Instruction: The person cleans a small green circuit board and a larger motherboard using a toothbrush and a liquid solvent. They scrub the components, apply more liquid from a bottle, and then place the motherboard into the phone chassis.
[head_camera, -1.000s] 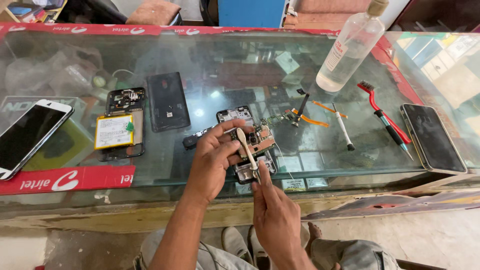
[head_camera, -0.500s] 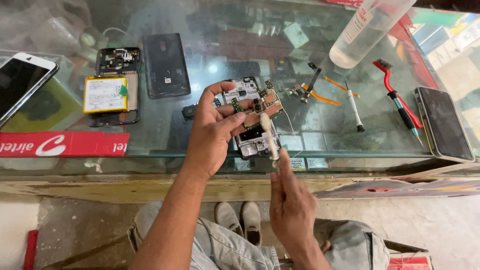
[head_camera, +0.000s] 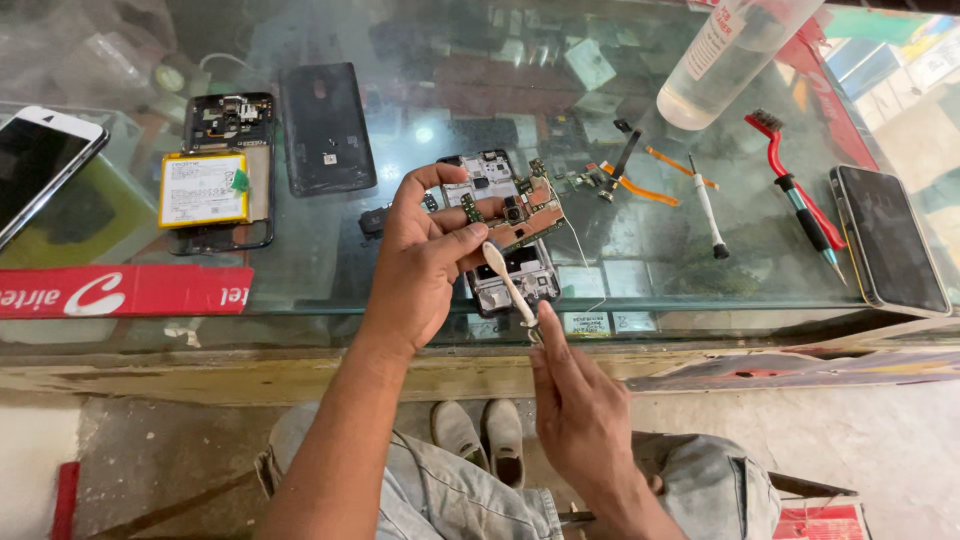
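Observation:
My left hand (head_camera: 425, 262) grips a small phone circuit board (head_camera: 527, 207), tilted above the glass counter (head_camera: 430, 130). My right hand (head_camera: 578, 410) holds a white toothbrush (head_camera: 507, 283) by its handle, and the brush head touches the board's lower edge. Under the board lies an opened phone frame (head_camera: 510, 268) on the glass. Both hands hover over the counter's front edge.
An opened phone with a yellow battery (head_camera: 205, 187) and a black back cover (head_camera: 325, 127) lie at left, a white phone (head_camera: 40, 165) far left. Right: a clear liquid bottle (head_camera: 725, 60), red brush (head_camera: 790, 180), screwdriver (head_camera: 708, 210), orange flex cables (head_camera: 640, 185), dark phone (head_camera: 885, 240).
The toothbrush has slid down from across the board to its lower edge. My right hand dropped slightly, and the view shifted a little closer to the counter.

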